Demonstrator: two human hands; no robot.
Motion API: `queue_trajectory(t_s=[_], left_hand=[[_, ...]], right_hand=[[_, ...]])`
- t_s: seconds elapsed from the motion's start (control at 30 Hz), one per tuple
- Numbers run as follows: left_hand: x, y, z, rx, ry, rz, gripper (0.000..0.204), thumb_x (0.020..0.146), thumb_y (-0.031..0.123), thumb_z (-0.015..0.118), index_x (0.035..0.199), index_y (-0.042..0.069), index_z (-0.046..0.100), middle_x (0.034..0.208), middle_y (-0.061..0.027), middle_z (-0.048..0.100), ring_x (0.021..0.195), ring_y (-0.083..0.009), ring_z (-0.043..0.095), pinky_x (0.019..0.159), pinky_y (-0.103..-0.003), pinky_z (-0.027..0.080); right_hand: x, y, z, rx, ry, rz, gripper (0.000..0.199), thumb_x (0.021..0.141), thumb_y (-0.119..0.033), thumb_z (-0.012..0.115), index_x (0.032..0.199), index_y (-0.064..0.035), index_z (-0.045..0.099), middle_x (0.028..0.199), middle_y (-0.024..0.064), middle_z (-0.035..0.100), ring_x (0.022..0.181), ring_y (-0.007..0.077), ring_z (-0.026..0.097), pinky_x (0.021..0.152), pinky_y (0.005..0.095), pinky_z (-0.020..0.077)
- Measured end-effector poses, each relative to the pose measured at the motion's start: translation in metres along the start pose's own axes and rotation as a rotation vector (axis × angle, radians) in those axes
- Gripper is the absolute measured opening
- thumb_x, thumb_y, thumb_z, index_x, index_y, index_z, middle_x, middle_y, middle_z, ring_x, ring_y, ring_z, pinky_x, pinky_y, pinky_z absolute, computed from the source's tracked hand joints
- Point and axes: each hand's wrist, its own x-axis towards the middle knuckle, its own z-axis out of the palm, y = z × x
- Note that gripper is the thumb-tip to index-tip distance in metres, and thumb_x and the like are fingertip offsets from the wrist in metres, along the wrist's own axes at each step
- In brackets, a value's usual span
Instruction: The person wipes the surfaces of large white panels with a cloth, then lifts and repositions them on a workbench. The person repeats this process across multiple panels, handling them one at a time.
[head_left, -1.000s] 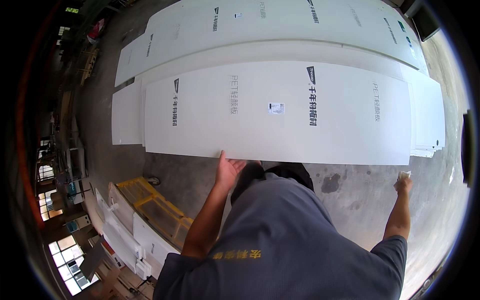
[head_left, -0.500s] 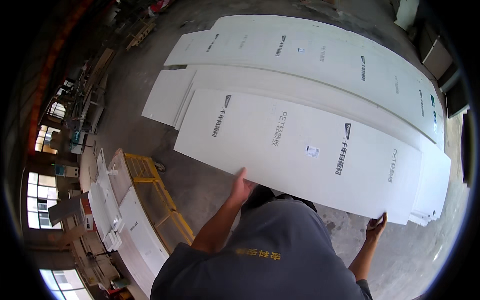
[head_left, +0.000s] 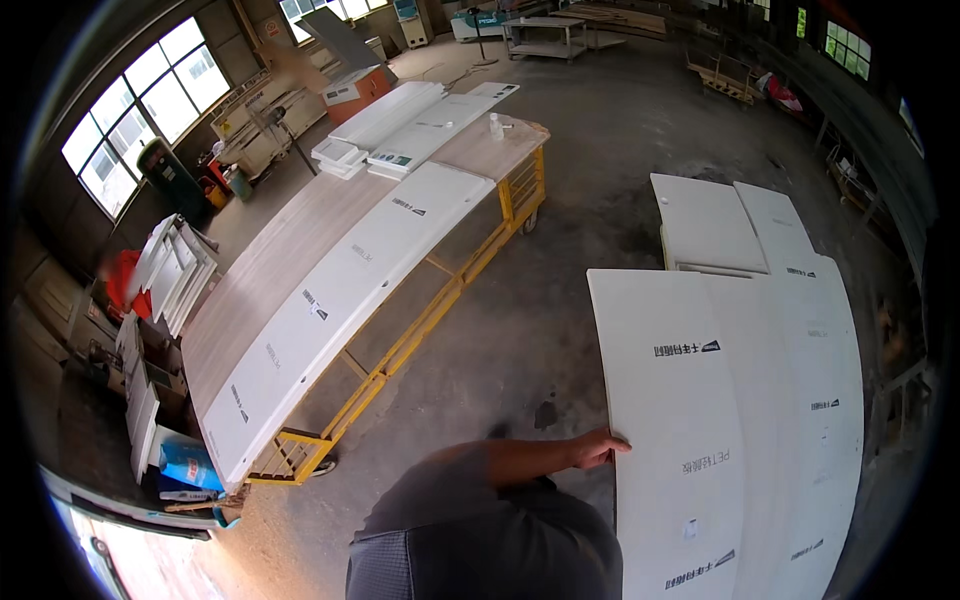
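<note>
My left hand (head_left: 598,448) grips the near long edge of a long white board panel (head_left: 665,405), its fingertips at the rim and the rest of the grip tucked underneath. Dark printing and a small label mark the panel's face. Beyond it lie more white panels (head_left: 825,360), also printed, and whether the held one rests on them cannot be told. At their far end a shorter white panel (head_left: 708,225) sticks out. My right hand is outside the picture, and so is the near end of the held panel.
To the left stands a long yellow-framed cart (head_left: 400,360) on wheels. Its wood-grain top (head_left: 290,260) carries a long white panel (head_left: 345,270), stacked white pieces (head_left: 385,115) and a small bottle (head_left: 496,127). Further left, white boards (head_left: 178,270) lean by a blue bag (head_left: 190,465).
My view has swung left, bringing the yellow cart into full sight. The left hand keeps its hold on the panel's edge, while the right hand has left the picture.
</note>
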Motion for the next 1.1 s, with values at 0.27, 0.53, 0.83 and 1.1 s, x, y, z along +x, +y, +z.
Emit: queue_trajectory(t_s=[0.27,0.53,0.83,1.1], left_hand=[[-0.118,0.081,-0.110,0.302,0.204,0.416,0.047,0.090,0.010,0.073,0.134,0.008,0.060,0.128,-0.0052,0.067,0.119,-0.0194,0.064,0.104,-0.038,0.050],[-0.339,0.149,-0.207,-0.282,0.435,0.546,0.045,0.092,0.012,0.069,0.136,0.008,0.060,0.133,-0.0032,0.066,0.123,-0.0179,0.062,0.104,-0.033,0.049],[-0.495,0.128,-0.279,-0.580,0.867,0.983,0.047,0.091,0.011,0.071,0.136,0.004,0.059,0.130,-0.0073,0.068,0.123,-0.0230,0.064,0.110,-0.040,0.048],[-0.538,0.111,-0.289,-0.712,1.225,1.349,0.040,0.093,0.013,0.066,0.130,-0.003,0.061,0.132,-0.0153,0.064,0.121,-0.0290,0.061,0.107,-0.044,0.047]], right_hand=[[0.007,0.059,0.193,-0.197,-0.326,0.099,0.039,0.098,-0.047,0.065,0.116,-0.0122,0.062,0.088,0.0024,0.063,0.065,0.0156,0.052,0.055,0.0309,0.0409],[-0.036,0.192,0.377,-0.441,-0.575,0.239,0.041,0.099,-0.045,0.064,0.121,-0.0109,0.061,0.096,0.0037,0.064,0.073,0.0177,0.055,0.062,0.0326,0.0438],[-0.078,0.354,0.581,-0.668,-0.846,0.404,0.043,0.100,-0.043,0.063,0.125,-0.0095,0.059,0.104,0.0051,0.065,0.083,0.0201,0.059,0.069,0.0345,0.0471],[-0.093,0.461,0.732,-0.844,-1.043,0.523,0.045,0.100,-0.042,0.062,0.129,-0.0081,0.058,0.112,0.0064,0.066,0.091,0.0221,0.062,0.076,0.0362,0.0500]])
